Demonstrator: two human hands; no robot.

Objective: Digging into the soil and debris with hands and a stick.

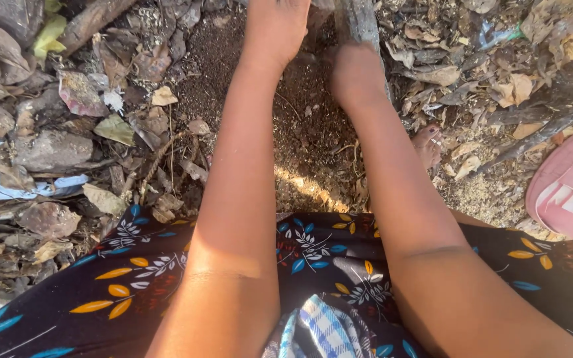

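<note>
Flanking both hands (313, 46) on bare soil (300, 126) — dry leaves (121, 126), a stick (359, 20).

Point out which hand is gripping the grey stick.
The right hand, closed around the grey stick; the left hand rests flat on the soil.

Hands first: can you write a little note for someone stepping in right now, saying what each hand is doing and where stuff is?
Left hand: reached forward, palm down on the bare dark soil; holds nothing that shows.
Right hand: closed in a fist against a grey stick standing in the soil; whether it truly has a grip on it cannot be told.
Around: dry leaves on both sides, a pink sandal at far right, a bare foot beside the right forearm.
Done: a patch of soil lies bare. Left: leaf litter rings it.
</note>
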